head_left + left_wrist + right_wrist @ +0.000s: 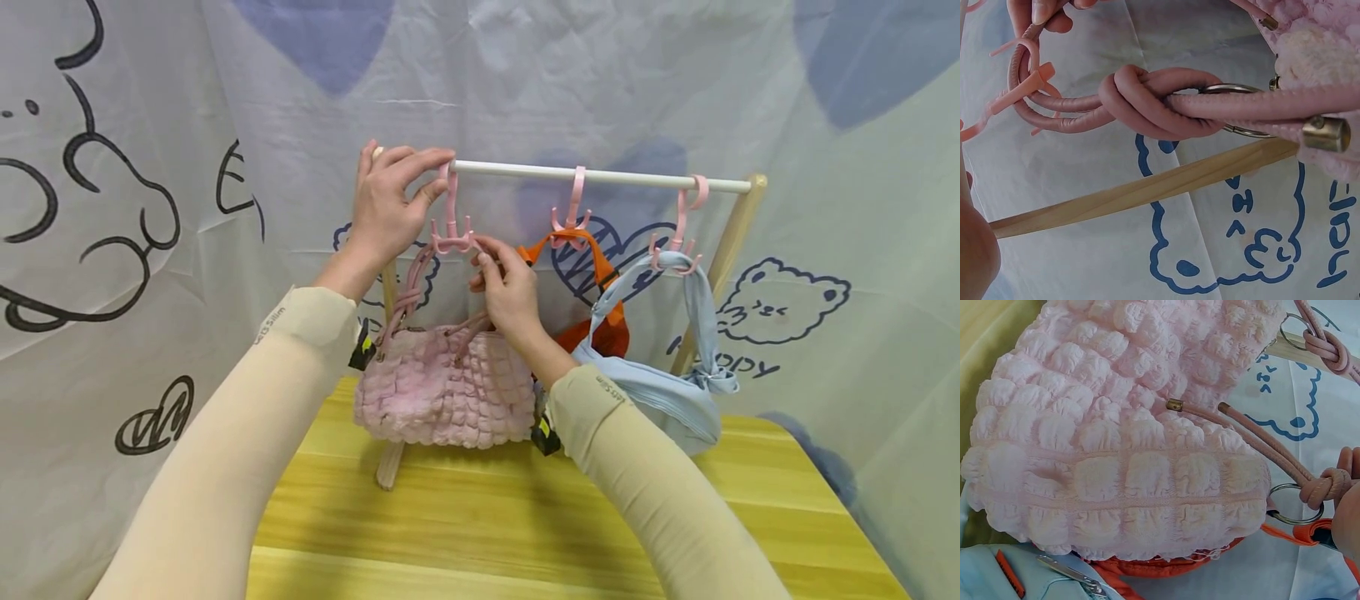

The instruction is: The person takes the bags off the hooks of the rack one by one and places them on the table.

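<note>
Pink bag [442, 387] is at our rack's left, its strap [1082, 120] looped about the leftmost hook [452, 221]. Our left hand [390, 196] has fingers curled, pinching that hook's top by the rail [517, 170]; our right hand's [512, 287] fingers pinch the strap. Rightward, we see orange [617, 329], then light blue bags [663, 396] hanging.

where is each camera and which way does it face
Head: on the head, facing forward and down at the pink bag and rack; left hand, right hand and both sleeves show.
Left wrist: on that wrist, facing the knotted strap and pink hook; part of the left hand at left, right-hand fingers at top.
Right wrist: on that wrist, facing the pink bag close up; part of the right hand at right.
Both wrist views share the pink bag.
</note>
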Tool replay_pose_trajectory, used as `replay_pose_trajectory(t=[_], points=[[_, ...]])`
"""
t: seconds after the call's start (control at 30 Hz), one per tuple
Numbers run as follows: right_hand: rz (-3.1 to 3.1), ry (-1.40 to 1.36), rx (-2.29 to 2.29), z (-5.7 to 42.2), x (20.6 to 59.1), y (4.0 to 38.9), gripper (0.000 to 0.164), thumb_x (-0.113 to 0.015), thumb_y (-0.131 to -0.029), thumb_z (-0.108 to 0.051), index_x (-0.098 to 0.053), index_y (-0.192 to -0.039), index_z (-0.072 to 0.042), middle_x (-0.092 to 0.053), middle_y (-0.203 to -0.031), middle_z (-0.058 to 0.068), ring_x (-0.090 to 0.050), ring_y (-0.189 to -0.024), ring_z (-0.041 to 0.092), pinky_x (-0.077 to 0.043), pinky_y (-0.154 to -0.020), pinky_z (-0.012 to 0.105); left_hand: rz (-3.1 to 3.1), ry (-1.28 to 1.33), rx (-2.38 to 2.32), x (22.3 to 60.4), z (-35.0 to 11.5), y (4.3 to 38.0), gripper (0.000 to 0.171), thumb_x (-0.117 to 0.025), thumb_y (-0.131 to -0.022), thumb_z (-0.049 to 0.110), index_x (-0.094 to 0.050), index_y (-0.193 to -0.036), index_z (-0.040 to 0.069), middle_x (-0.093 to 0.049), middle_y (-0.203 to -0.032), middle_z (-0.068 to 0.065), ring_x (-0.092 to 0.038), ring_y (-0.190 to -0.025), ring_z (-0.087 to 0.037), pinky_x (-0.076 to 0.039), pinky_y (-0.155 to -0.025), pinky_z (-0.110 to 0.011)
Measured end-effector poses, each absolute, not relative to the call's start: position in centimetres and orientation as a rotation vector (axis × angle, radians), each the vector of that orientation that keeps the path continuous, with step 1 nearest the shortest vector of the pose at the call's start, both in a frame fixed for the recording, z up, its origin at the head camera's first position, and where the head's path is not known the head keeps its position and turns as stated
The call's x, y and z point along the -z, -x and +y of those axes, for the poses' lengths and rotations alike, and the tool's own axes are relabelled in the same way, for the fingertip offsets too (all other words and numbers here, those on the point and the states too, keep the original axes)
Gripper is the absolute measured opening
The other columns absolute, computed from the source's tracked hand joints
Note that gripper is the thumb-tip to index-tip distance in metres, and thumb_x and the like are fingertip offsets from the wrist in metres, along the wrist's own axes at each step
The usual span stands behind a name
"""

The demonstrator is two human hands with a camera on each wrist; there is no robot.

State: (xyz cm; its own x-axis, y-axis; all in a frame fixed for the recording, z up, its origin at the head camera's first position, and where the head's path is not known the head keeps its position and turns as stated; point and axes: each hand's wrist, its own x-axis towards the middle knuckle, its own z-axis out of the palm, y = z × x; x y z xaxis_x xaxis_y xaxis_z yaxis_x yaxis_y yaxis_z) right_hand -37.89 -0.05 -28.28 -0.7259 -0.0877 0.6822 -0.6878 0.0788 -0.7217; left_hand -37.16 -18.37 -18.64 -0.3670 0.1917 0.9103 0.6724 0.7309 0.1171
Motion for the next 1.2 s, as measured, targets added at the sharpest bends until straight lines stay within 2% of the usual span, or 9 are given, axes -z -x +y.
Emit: replay_pose_trajectory(t=[0.13,0.43,0.77,1.0,1.07,1.2], points=[[-1.884,-0.756,-1.678,-0.1,28.1,37.9,0.031,-0.053,-0.108,-0.005,-0.066,-0.136,0.000,-0.069,-0.107,0.028,-0.068,-0.076,0.026,-0.063,-0.071,0.029,-1.917,0.667,0.584,18.6,-18.4,37.1,0.036,-0.070,-0.099,0.023,-0.072,-0.134,0.015,-0.073,-0.129,-0.005,-0.058,-0.128,-0.026,-0.007,-0.129,-0.047],[-1.891,-0.736,-1.664,-0.2,28.2,37.6,0.030,-0.054,-0.108,-0.006,-0.067,-0.134,0.001,-0.070,-0.105,0.022,-0.070,-0.077,0.033,-0.063,-0.069,0.030,-1.944,0.646,0.590,19.0,-18.4,36.9,0.036,-0.070,-0.100,0.024,-0.072,-0.134,0.015,-0.072,-0.131,-0.005,-0.057,-0.130,-0.026,-0.007,-0.130,-0.046],[-1.842,-0.748,-1.658,-0.4,27.5,37.6,0.028,-0.055,-0.108,-0.007,-0.069,-0.131,0.001,-0.069,-0.103,0.021,-0.069,-0.074,0.029,-0.063,-0.068,0.029,-1.930,0.656,0.577,18.6,-18.3,36.8,0.036,-0.070,-0.099,0.023,-0.071,-0.135,0.015,-0.073,-0.129,-0.005,-0.057,-0.129,-0.026,-0.007,-0.129,-0.047],[-1.834,-0.755,-1.668,-0.5,27.2,37.6,0.027,-0.055,-0.108,-0.005,-0.068,-0.130,0.004,-0.069,-0.104,0.022,-0.066,-0.069,0.013,-0.063,-0.066,0.029,-1.933,0.648,0.573,18.6,-18.3,36.8,0.036,-0.070,-0.100,0.023,-0.071,-0.135,0.015,-0.073,-0.129,-0.004,-0.057,-0.129,-0.026,-0.008,-0.129,-0.047],[-1.835,-0.752,-1.664,-0.4,27.1,37.6,0.027,-0.055,-0.108,-0.005,-0.068,-0.130,0.004,-0.069,-0.104,0.022,-0.067,-0.069,0.015,-0.063,-0.066,0.028,-1.937,0.647,0.571,18.6,-18.2,36.8,0.036,-0.070,-0.100,0.023,-0.071,-0.135,0.015,-0.073,-0.129,-0.004,-0.057,-0.129,-0.027,-0.008,-0.129,-0.047],[-1.829,-0.755,-1.655,-0.3,26.9,37.6,0.028,-0.054,-0.108,-0.006,-0.068,-0.130,0.005,-0.069,-0.104,0.022,-0.069,-0.072,0.028,-0.063,-0.066,0.029,-1.937,0.647,0.568,18.6,-18.1,37.0,0.036,-0.070,-0.100,0.023,-0.071,-0.135,0.015,-0.073,-0.129,-0.005,-0.057,-0.129,-0.027,-0.008,-0.129,-0.047]])
